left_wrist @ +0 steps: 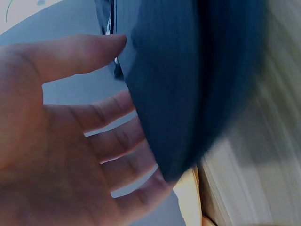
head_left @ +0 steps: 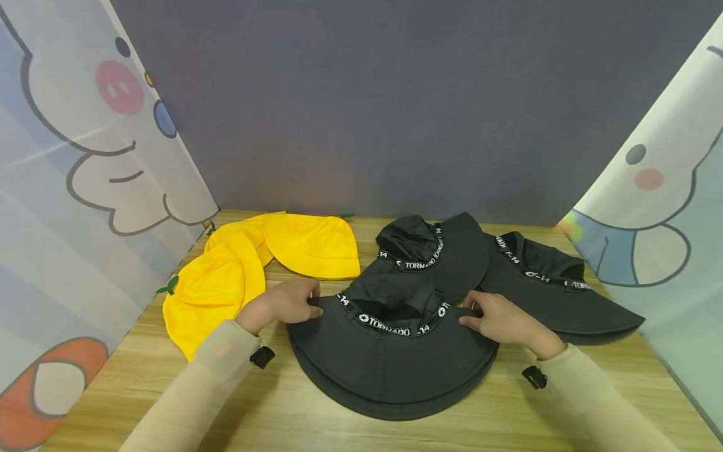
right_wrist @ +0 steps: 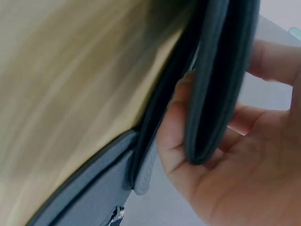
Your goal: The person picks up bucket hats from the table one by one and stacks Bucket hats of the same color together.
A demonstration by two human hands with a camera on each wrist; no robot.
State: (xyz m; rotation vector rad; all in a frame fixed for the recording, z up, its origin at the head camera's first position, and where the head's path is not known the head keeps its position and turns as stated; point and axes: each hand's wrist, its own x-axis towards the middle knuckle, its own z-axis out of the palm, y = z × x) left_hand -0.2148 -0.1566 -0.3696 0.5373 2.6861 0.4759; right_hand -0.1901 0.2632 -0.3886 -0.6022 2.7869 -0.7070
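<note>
A black bucket hat point(head_left: 390, 364), folded so its brim fans toward me in two layers, lies at the front middle of the table. White "TORNADO" lettering runs along its inner band. My left hand point(head_left: 285, 304) pinches the left end of the brim between thumb and fingers; in the left wrist view the brim point(left_wrist: 164, 94) passes between them. At the opposite end, my right hand point(head_left: 503, 320) grips the brim's right corner, and the right wrist view shows the doubled brim edge point(right_wrist: 211, 103) between thumb and fingers. The hat's far side overlaps another black hat point(head_left: 463, 257).
Right of that stands a third black hat point(head_left: 559, 307), its brim spread out. Several yellow hats point(head_left: 209, 295) with green sprout tips lie overlapping at the left. A grey panel point(head_left: 367, 113) closes the back, and cartoon-printed sheets point(head_left: 51, 207) flank the wooden table point(head_left: 333, 433).
</note>
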